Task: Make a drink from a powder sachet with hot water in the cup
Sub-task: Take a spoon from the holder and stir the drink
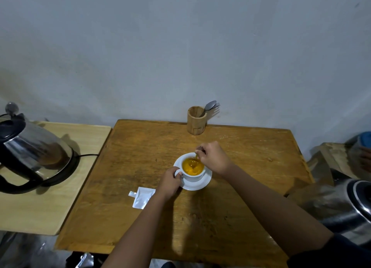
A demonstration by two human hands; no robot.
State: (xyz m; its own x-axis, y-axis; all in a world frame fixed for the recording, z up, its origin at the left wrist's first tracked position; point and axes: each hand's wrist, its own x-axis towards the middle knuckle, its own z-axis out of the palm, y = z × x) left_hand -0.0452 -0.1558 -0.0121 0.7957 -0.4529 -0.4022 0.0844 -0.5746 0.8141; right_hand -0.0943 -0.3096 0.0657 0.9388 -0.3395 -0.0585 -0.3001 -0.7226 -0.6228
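Observation:
A white cup [193, 177] full of orange-yellow liquid stands on a white saucer [197, 185] in the middle of the brown wooden table [140, 147]. My left hand [169, 180] grips the cup's handle on its left side. My right hand [213, 159] is just right of and above the cup, pinching a spoon [197, 156] whose bowl dips into the liquid. A torn white sachet [143, 197] lies flat on the table to the left of the saucer.
A steel electric kettle [34, 153] sits on its base on a pale side table [50, 207] at left. A wooden holder [196, 120] with a spoon and fork stands at the table's far edge. Metal vessels [345, 205] crowd the right edge.

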